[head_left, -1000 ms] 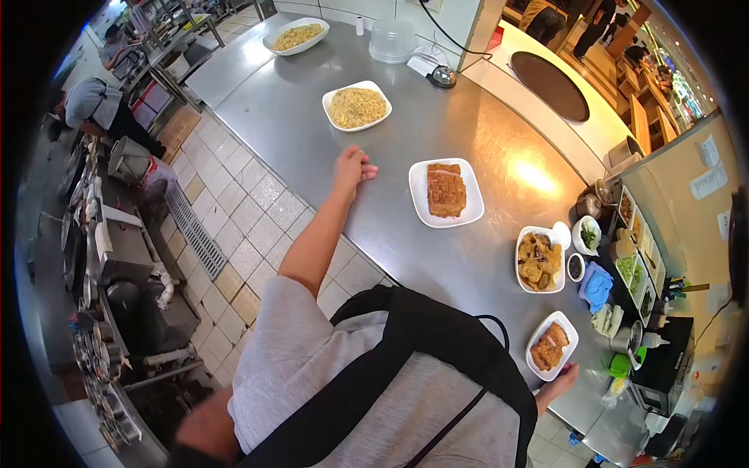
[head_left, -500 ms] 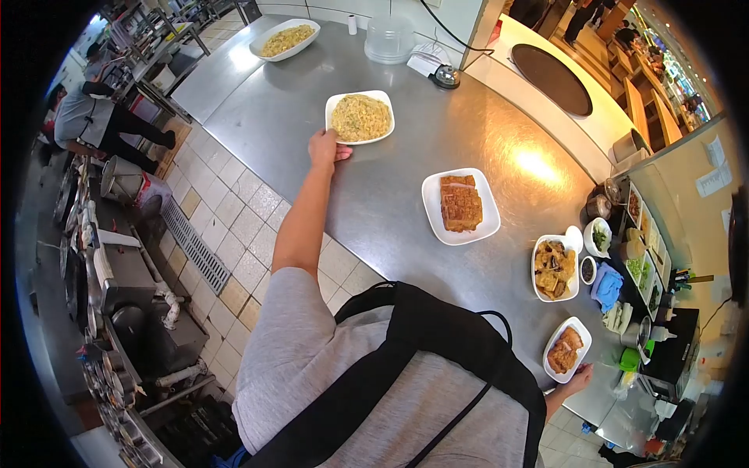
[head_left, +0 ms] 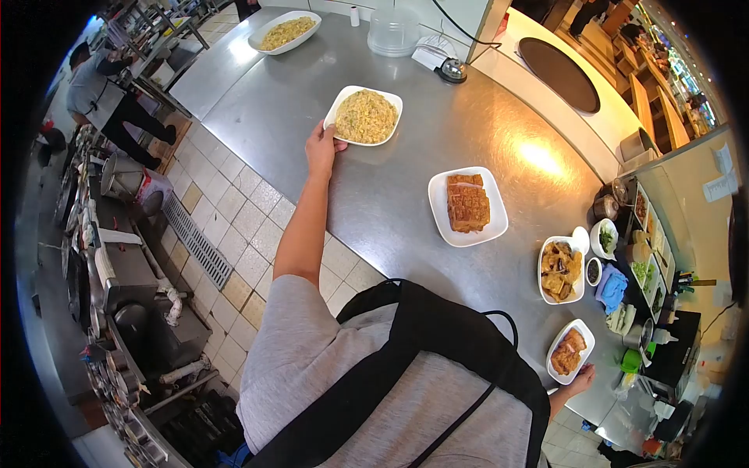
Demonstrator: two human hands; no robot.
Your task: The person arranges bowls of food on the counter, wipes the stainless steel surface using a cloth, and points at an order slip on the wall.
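Note:
My left hand (head_left: 322,148) grips the near left corner of a white square plate of fried rice (head_left: 364,117), thumb at the rim and fingers under the edge. At the lower right, my right hand (head_left: 579,381) holds the outer edge of a small white dish (head_left: 555,370) with browned pieces of meat (head_left: 568,352). Its fingers are partly hidden by the dish. Between my hands on the steel counter stand a white plate of sliced crisp-skinned meat (head_left: 468,204) and a white bowl with brown chunks (head_left: 559,270).
Another plate of fried rice (head_left: 285,34) stands on the far counter (head_left: 257,93), near a clear plastic tub (head_left: 392,33) and a call bell (head_left: 452,71). A round brown tray (head_left: 559,76) lies on the ledge. Toppings and a blue cloth (head_left: 612,290) are at right. A co-worker (head_left: 101,93) stands left.
The rice plate under my left hand has turned slightly. My right hand keeps its hold on the small dish. The co-worker at left has straightened up, and the whole view has shifted a little.

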